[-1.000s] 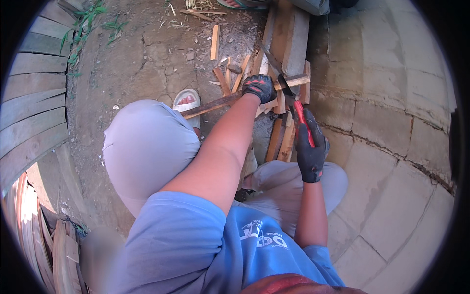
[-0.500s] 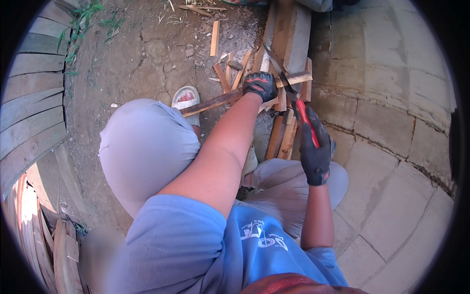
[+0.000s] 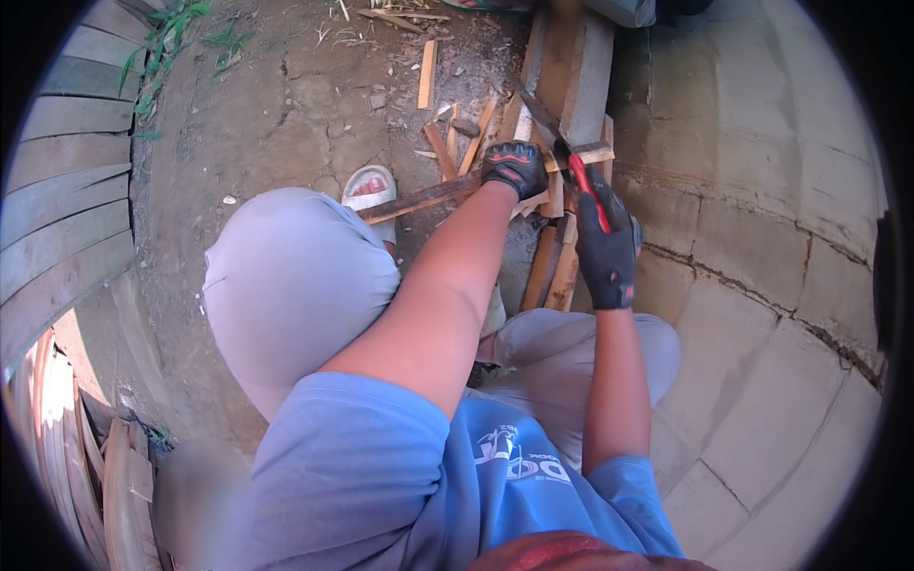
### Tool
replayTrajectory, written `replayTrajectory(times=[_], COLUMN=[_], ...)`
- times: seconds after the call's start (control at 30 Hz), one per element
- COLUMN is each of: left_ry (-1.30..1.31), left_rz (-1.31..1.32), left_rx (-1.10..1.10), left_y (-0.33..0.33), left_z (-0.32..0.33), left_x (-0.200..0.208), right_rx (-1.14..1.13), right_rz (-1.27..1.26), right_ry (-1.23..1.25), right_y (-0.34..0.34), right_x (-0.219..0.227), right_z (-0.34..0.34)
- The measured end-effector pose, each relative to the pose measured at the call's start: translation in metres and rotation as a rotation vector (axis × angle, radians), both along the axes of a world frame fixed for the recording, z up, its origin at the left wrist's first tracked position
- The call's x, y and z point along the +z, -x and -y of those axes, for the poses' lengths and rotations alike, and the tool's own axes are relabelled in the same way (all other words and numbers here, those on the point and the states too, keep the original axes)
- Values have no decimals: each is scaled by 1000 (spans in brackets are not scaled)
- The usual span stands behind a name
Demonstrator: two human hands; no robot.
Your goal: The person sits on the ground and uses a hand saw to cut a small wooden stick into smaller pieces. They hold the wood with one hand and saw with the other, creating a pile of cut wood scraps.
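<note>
My left hand (image 3: 514,169), in a black glove with red marks, is closed round a narrow strip of wood (image 3: 428,198). The strip lies slantwise, its left part beside my sandalled foot and its right end past the hand. Gloved alike, my right hand (image 3: 609,243) grips the red and black handle of a hand saw (image 3: 547,116). The saw's dark blade crosses the strip just right of my left hand and points away from me. Beneath the strip are a thick timber beam (image 3: 583,71) and short wood pieces. The cut itself is too small to make out.
Several offcuts (image 3: 427,74) are scattered on the dirt ground (image 3: 295,105). More short pieces (image 3: 552,262) lie near my right knee. A block wall (image 3: 752,238) rises on the right. Wooden planks (image 3: 71,181) line the left, with stacked boards (image 3: 119,485) at lower left.
My right hand has pushed the saw forward, away from me, so its handle is now close to the strip. My left hand keeps its grip on the wood; the view has shifted slightly.
</note>
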State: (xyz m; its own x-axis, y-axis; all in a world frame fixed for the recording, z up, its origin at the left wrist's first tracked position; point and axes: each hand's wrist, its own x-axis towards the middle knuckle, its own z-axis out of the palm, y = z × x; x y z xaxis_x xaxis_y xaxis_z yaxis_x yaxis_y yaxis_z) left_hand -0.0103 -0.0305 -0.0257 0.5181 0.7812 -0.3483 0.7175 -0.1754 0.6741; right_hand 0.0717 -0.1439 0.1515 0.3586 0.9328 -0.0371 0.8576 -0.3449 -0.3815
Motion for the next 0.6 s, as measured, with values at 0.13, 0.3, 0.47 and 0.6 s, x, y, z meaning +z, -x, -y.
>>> replayTrajectory(times=[0.13,0.3,0.47,0.6], left_ry=[-51,-77,-76,-39], left_rz=[-1,-12,-36,-5], left_rx=[1,3,-5,-11], left_y=[-1,-3,1,-2], left_z=[-4,-5,-3,-10], left_x=[-8,-9,-5,-2], right_rx=[-201,-393,-318,-15], right_rz=[-227,-259,-249,-85], right_ry=[148,291,211,-8], right_y=[25,38,33,13], right_x=[78,130,112,30], right_z=[52,106,89,42])
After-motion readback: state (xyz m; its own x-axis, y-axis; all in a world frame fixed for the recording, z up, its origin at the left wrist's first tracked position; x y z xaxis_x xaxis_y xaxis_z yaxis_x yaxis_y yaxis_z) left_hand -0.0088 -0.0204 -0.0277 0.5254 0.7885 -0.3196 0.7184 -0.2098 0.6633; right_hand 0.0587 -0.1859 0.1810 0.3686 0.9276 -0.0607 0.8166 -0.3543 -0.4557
